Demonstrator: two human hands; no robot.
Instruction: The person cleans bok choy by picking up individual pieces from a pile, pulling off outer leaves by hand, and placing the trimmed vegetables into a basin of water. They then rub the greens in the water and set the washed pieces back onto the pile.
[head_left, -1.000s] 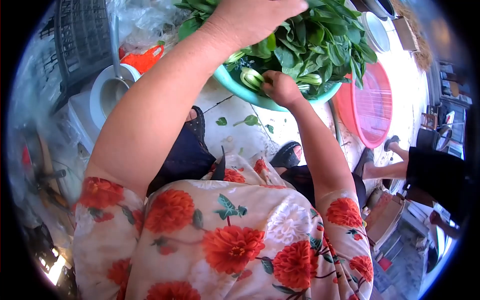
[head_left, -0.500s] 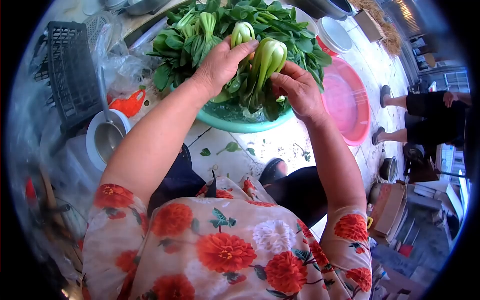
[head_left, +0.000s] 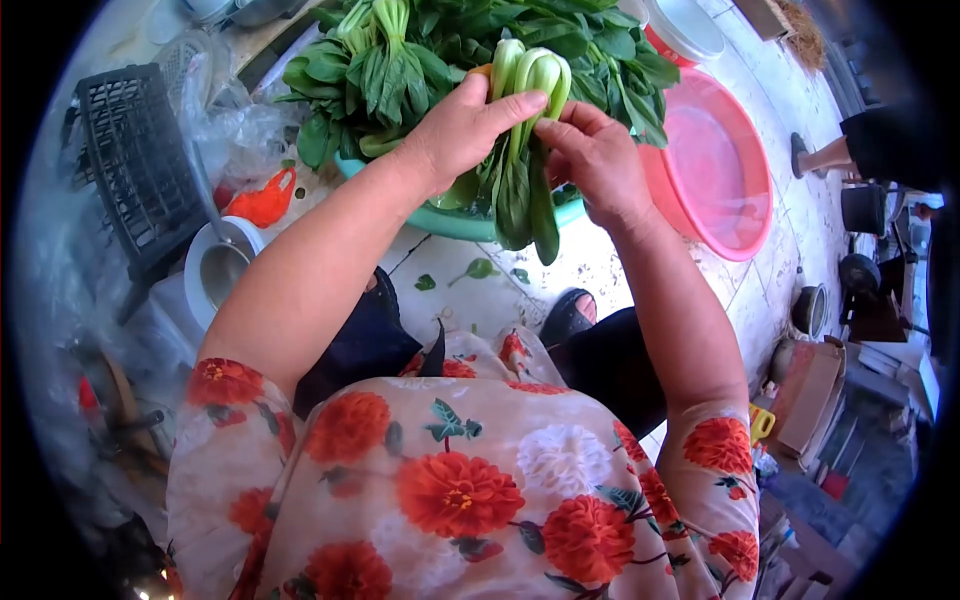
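Observation:
My left hand (head_left: 462, 128) and my right hand (head_left: 595, 160) both grip one head of bok choy (head_left: 527, 150), held stem end up with its dark leaves hanging down. It hangs over the near rim of a teal basin (head_left: 455, 219) piled with more bok choy (head_left: 400, 60). My left thumb lies across the pale stalks; my right fingers pinch the stalks from the right.
A pink plastic basin (head_left: 715, 165) sits on the tiled floor to the right. A black crate (head_left: 135, 160), clear plastic bags, an orange item (head_left: 262, 200) and a white bowl with a ladle (head_left: 220, 265) lie left. Loose leaves (head_left: 478, 269) dot the floor. Another person's leg (head_left: 830, 155) is at the right.
Both hands went from reaching into the basin to lifting out one bok choy head. Since half a second ago it has come slightly nearer and the leaves now hang past the basin rim.

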